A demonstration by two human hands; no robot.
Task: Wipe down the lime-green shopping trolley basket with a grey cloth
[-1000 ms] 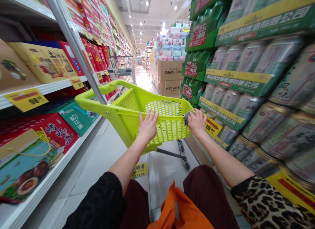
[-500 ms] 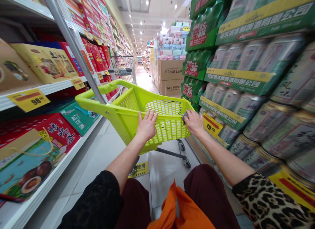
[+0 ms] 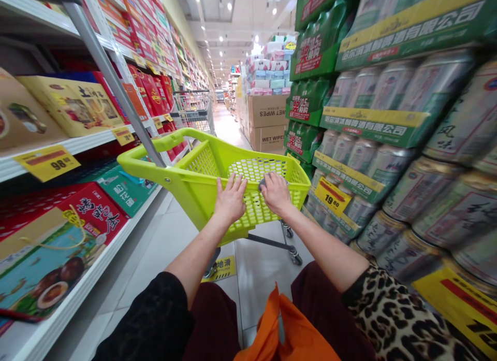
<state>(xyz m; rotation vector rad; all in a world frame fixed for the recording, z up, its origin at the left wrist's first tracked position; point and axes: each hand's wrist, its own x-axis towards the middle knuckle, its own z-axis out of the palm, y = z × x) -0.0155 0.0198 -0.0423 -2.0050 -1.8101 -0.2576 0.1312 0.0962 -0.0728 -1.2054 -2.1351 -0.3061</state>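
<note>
The green cart [image 3: 194,195] stands on the floor [image 3: 252,288] in front of our knees, its handle [image 3: 134,156] to our left; our left grip [image 3: 230,199] lies on the cart's near rim, fingers slightly spread over the edge, and we cannot tell how firmly it closes; our right grip [image 3: 276,195], nearer the end away from the handle, is closed around a grey wad [image 3: 262,185], pressed to the same rim and mostly hidden under our fingers; below the cart we see a black wheel [image 3: 295,258] and a yellow floor sign [image 3: 224,268]; on our side of the cart, orange cloth [image 3: 287,332] lies between our knees; left of the cart, boxes line a shelf; right of it, packs of cans [image 3: 370,120] rise in stacks, with a yellow price tag [image 3: 332,197]; beyond the cart are a wire trolley [image 3: 193,112] and cartons [image 3: 268,112] of wet wipes.
</note>
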